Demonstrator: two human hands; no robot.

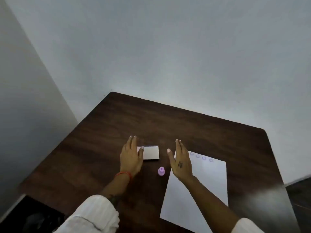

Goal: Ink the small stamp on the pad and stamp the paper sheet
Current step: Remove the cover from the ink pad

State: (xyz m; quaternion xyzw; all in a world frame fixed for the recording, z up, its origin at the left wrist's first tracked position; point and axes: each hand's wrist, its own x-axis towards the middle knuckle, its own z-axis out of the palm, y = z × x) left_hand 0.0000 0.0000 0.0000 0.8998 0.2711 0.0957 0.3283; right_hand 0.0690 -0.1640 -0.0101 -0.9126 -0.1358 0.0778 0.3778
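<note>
A small lilac stamp stands upright on the dark wooden table, between my two hands. Behind it lies a pale rectangular ink pad. My left hand hovers flat with fingers stretched out, its thumb over the pad's left edge. My right hand is also flat and holds nothing, above the left corner of the white paper sheet. Several round purple stamp marks run along the sheet's far edge. Neither hand touches the stamp.
The table stands in a corner against a plain pale wall. Its left edge drops to a dark floor. A blurred glare patch covers the table's right front part.
</note>
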